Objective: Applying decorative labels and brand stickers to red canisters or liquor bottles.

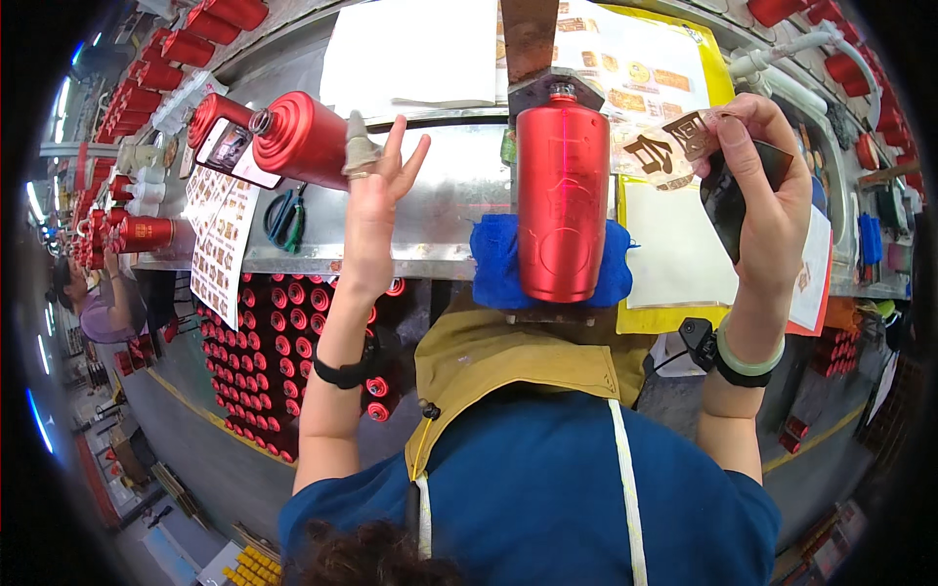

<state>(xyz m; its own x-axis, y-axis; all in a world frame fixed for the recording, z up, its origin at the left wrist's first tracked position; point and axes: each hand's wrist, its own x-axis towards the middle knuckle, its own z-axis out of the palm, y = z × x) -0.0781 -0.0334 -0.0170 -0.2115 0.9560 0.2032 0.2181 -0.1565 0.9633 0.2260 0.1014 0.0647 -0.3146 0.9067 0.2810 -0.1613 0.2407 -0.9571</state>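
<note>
Right hand (767,186) pinches lettered film (647,154) at one end, dark flat piece (725,210) also in grip: film could fold, far end unsupported. Left hand (374,195) spread. Red bottle (564,195) lies on blue cloth (491,262); round body could roll if bumped.

Bottle (564,200): metallic red, raised outline markings on its body, bare threaded neck; lying on its side, neck pointing away from the person, base end over a blue cloth (493,264). Decal (650,153): clear film, brown print, pinched at its right end by the right hand (767,186); free end just beside the bottle, contact not determinable.
</note>
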